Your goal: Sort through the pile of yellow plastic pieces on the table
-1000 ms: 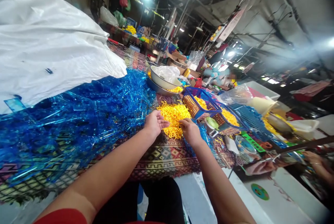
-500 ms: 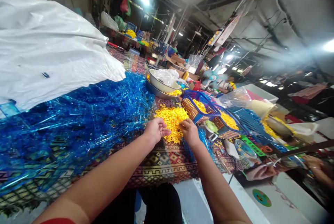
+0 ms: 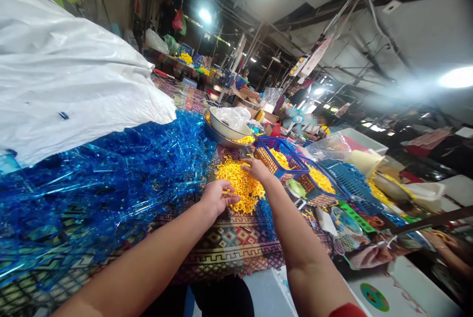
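Note:
A loose pile of small yellow plastic pieces [image 3: 238, 184] lies on the patterned cloth in front of me. At the pile's left edge is my left hand [image 3: 217, 196], palm turned inward, its fingers loosely bent and apart against the pieces. My right hand [image 3: 257, 169] reaches over the far right part of the pile with its fingers stretched out and pointing left, touching the top pieces. Whether a single small piece sits at either set of fingertips is too small to make out. Left of the pile spreads a large heap of clear blue plastic pieces [image 3: 121, 174].
Blue baskets of yellow pieces, the nearer one [image 3: 271, 159] beside my right hand, stand to the right. A cup with a green top [image 3: 296, 189] is below them. Stacked bowls [image 3: 229, 132] sit behind the pile. A white sack [image 3: 84, 70] fills the left. Another person's hand [image 3: 439, 240] shows far right.
My right hand has moved forward and left over the pile, its fingers straightening from a curled pose. My left hand stays at the pile's left edge. The view has shifted slightly.

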Available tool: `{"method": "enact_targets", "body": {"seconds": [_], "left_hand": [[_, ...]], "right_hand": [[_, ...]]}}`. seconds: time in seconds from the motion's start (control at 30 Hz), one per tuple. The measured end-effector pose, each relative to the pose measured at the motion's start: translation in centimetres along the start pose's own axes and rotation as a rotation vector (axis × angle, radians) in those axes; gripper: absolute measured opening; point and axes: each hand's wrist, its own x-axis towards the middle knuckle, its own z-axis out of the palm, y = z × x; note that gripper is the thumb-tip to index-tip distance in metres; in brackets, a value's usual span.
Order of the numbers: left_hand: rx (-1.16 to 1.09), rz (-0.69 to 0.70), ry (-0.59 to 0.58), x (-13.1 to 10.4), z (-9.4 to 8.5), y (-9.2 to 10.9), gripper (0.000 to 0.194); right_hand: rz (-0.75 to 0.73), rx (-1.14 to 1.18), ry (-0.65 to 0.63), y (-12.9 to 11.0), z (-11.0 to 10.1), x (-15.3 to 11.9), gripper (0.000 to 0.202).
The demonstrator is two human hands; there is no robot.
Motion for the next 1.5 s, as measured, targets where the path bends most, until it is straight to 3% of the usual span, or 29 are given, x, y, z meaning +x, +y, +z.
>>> {"method": "enact_targets", "body": {"seconds": [0.1, 0.17, 0.4, 0.63, 0.8, 0.93, 1.07, 1.2, 1.37, 1.5], "left_hand": [[0.002, -0.005, 0.001, -0.1, 0.1, 0.0, 0.005], [0.004, -0.004, -0.006, -0.1, 0.0, 0.0, 0.005], [0.006, -0.002, 0.003, 0.0, 0.0, 0.1, 0.004], [-0.003, -0.001, -0.018, -0.1, 0.0, 0.1, 0.002], [-0.005, -0.003, -0.033, 0.0, 0.0, 0.0, 0.003], [0.005, -0.007, -0.044, -0.1, 0.0, -0.1, 0.004], [0.009, -0.014, -0.058, -0.1, 0.0, -0.1, 0.005], [0.015, -0.021, -0.055, -0.1, 0.0, -0.1, 0.006], [0.002, -0.007, -0.05, 0.1, 0.0, -0.3, 0.005], [-0.103, 0.006, -0.071, 0.2, 0.0, -0.4, 0.019]], "right_hand": [[-0.065, -0.051, -0.162, -0.1, -0.1, 0.5, 0.029], [-0.084, -0.097, -0.191, -0.2, -0.3, 0.4, 0.028], [-0.139, -0.141, -0.032, 0.6, -0.1, -1.0, 0.022], [-0.062, 0.205, 0.117, 1.3, -0.3, -2.0, 0.02], [0.167, 0.562, 0.062, 1.6, -0.2, -2.3, 0.016], [0.219, 0.744, 0.04, 1.4, 0.0, -2.7, 0.012], [0.282, 0.917, 0.101, 1.0, -0.3, -3.2, 0.024], [0.294, 0.959, 0.093, 0.8, -0.9, -3.5, 0.036], [0.3, 0.837, 0.153, -0.6, -1.7, -4.1, 0.027], [0.145, 0.843, -0.021, -2.2, -1.9, -4.3, 0.032]]}}
